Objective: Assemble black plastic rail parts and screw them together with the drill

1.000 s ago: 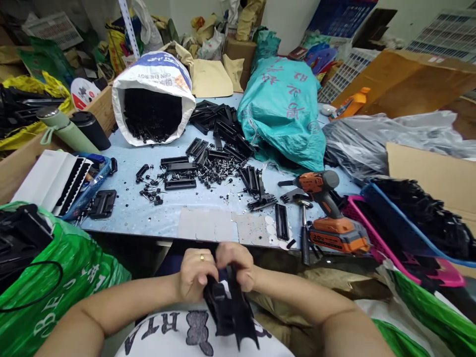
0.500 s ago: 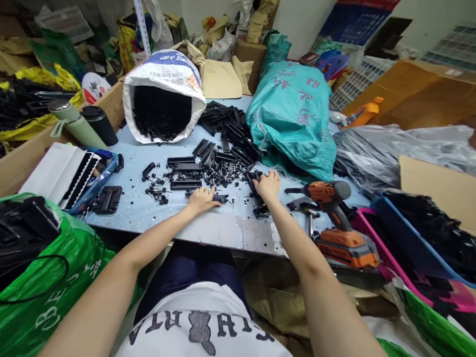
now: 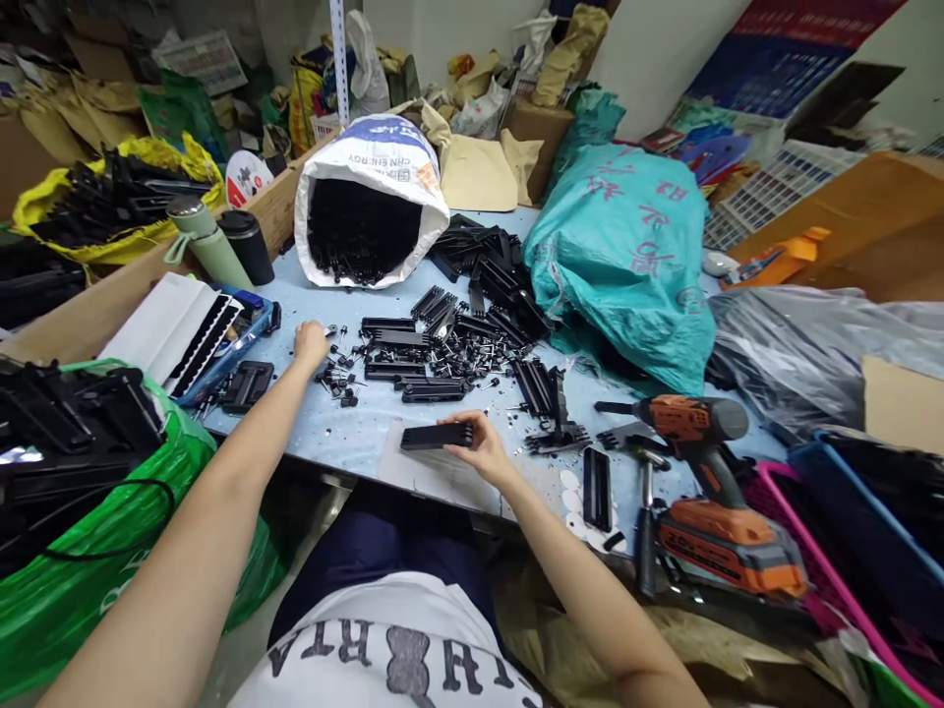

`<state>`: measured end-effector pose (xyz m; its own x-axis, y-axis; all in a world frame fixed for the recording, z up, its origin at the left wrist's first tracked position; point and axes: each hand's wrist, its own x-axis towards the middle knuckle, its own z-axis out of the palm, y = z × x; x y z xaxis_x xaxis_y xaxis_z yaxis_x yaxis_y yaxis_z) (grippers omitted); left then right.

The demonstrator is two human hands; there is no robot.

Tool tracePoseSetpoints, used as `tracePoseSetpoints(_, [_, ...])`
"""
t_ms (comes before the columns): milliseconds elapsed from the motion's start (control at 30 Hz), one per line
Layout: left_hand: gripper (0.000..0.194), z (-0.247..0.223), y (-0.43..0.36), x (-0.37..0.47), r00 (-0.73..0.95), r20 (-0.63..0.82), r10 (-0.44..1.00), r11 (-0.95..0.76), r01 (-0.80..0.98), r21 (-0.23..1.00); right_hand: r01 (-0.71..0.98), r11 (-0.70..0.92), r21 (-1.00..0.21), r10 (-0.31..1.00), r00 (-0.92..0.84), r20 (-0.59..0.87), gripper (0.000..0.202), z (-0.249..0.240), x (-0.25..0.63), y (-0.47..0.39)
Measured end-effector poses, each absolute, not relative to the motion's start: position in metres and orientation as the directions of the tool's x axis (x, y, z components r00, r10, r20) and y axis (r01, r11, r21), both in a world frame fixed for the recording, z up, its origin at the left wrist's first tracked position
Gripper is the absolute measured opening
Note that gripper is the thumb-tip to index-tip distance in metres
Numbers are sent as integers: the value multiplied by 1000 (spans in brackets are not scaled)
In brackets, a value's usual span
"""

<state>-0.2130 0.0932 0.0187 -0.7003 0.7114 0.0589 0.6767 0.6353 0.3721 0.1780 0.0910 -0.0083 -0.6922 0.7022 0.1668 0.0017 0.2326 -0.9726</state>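
My right hand (image 3: 478, 447) grips one end of a black slotted plastic part (image 3: 435, 437) over the table's front edge. Further left, my left hand (image 3: 311, 344) is closed at a small black piece (image 3: 330, 331), left of the pile; what its fingers hold is too small to make out. Between and beyond the hands lie small black pieces with metal pins (image 3: 472, 354) and several long black parts (image 3: 434, 390). More black parts (image 3: 537, 388) lie right of the pile, and another black part (image 3: 597, 489) rests near the front edge.
An orange cordless drill (image 3: 708, 492) and a hammer (image 3: 646, 521) are at the right. Behind the pile stand an open white sack (image 3: 373, 147) of black parts and a teal sack (image 3: 626, 265). Two cups (image 3: 247, 246) and a blue basket (image 3: 258, 320) stand at the left.
My left hand has moved left, away from the long part near the front. My right hand has come left and nearer, now with a black part in its grip. The view has shifted.
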Motion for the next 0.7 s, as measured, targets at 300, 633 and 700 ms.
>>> tracePoseSetpoints(300, [25, 19, 19, -68, -416, 150, 897, 145, 597, 789, 425, 648, -633, 606, -790, 90, 43, -4, 181, 80])
tracePoseSetpoints(633, [35, 31, -9, 20, -343, 283, 896, -100, 464, 880, 52, 56, -997, 782, -624, 12, 62, 19, 155, 67])
tracePoseSetpoints(700, [33, 33, -9, 17, -329, 297, 896, -107, 490, 865, 142, 248, -958, 768, -632, 105, 60, 23, 168, 74])
